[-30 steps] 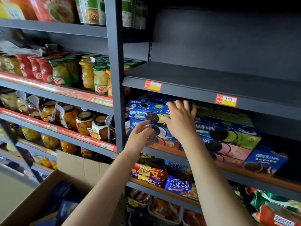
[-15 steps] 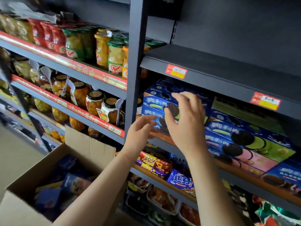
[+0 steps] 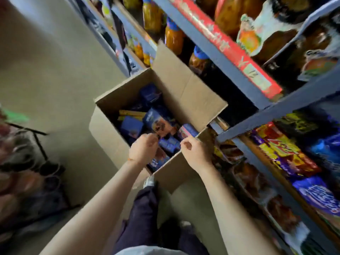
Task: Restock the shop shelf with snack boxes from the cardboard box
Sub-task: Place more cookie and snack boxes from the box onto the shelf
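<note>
Open brown cardboard box [image 3: 185,92] on floor beside dark metal shop shelf [image 3: 244,83], flaps up. Blue snack boxes [image 3: 156,120] jumbled inside. My left hand [image 3: 144,150] over box opening, fingers loosely curled, holding nothing I can make out. My right hand [image 3: 195,153] at near box edge, fingers curled, empty. Picture blurred. Colourful snack packets [image 3: 287,153] on lower shelf at right.
</note>
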